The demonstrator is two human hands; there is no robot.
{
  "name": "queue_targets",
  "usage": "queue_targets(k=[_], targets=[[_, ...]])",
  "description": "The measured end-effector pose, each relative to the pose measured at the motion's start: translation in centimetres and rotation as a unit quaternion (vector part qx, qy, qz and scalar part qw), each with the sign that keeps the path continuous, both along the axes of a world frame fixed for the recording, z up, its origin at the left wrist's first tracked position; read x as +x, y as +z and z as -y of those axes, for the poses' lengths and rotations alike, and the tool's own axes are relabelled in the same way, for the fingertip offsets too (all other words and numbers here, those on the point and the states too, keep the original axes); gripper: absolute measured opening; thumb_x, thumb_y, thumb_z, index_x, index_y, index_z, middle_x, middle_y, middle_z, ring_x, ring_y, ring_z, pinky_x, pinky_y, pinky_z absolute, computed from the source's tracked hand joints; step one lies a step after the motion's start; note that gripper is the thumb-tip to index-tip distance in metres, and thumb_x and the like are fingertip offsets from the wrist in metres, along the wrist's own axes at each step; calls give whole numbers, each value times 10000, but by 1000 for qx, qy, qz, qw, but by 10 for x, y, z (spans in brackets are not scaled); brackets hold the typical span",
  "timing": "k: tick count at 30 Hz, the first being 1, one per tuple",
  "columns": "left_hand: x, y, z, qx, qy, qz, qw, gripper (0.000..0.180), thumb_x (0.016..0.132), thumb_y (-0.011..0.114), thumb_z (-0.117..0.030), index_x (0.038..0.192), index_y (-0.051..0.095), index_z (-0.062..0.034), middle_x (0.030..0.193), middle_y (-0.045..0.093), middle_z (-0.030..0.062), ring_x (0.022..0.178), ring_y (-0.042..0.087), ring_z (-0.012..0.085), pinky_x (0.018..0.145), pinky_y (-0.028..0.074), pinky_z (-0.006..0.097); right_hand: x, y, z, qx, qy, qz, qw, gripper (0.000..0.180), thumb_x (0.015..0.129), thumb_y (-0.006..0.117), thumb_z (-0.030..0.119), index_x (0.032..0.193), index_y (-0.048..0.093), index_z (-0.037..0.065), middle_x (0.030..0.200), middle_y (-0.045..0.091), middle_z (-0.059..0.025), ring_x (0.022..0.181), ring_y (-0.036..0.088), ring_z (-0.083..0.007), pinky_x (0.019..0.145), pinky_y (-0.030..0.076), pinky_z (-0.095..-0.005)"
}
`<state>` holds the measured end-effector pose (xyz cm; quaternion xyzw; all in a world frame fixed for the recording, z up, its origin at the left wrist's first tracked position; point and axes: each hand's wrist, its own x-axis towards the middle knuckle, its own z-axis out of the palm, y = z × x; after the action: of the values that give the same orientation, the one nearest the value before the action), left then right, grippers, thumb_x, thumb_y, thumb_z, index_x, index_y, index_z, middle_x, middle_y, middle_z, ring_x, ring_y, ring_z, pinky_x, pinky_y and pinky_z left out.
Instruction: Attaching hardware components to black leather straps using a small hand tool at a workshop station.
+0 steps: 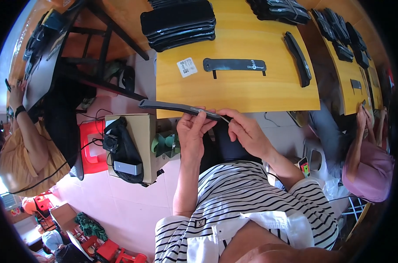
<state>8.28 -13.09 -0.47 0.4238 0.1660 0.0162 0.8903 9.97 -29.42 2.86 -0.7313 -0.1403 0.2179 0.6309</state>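
Just off the near edge of the yellow table, my left hand [192, 131] is closed on a long black padded strap [164, 105], which stretches out to the left. My right hand [248, 131] is closed at the strap's right end, thumb and forefinger pinched together. A thin, pale sliver shows at those fingertips; what it is I cannot make out. Farther up the table lies a flat black strap [234, 65] with a printed mark and two short tabs. Left of it is a white printed label [187, 67]. Another black strap [298, 61] lies lengthwise at the right.
Stacked black straps [179, 26] stand at the table's [186, 94] far left, with a tied bundle [284, 11] at the far right. A cardboard box [144, 131] carrying a black bag [129, 153] is left of me. People work at tables on both sides.
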Motion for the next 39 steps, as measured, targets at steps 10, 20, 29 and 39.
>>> queue_targets(k=[10,20,29,39], targets=[[-1,3,-3,-18,-16,15,1000,202,896,524,-116,1044,527,21,925,635,150,825,648,187,725,550,280,-1,8,3,-90,12,45,995,374,884,455,72,1253,480,127,581,493,-101,504,486,-187,509,412,-317],[-2,3,-4,-2,-23,28,999,214,892,527,-107,1060,518,26,919,634,148,816,646,180,705,554,267,1,14,6,-149,53,92,983,426,847,500,38,1254,492,163,701,566,-175,538,528,-304,526,428,-368],[1,8,-7,27,-80,24,996,209,890,523,-89,1064,510,25,910,630,132,812,636,156,695,551,255,2,17,11,-198,86,167,962,559,802,537,13,1297,449,257,758,597,-160,542,540,-299,514,430,-380],[-4,6,1,5,-59,4,998,221,822,616,-38,1028,550,8,909,643,121,779,639,139,674,545,237,2,10,11,-136,71,159,975,538,796,558,15,1275,481,249,787,612,-147,522,526,-275,514,431,-362]])
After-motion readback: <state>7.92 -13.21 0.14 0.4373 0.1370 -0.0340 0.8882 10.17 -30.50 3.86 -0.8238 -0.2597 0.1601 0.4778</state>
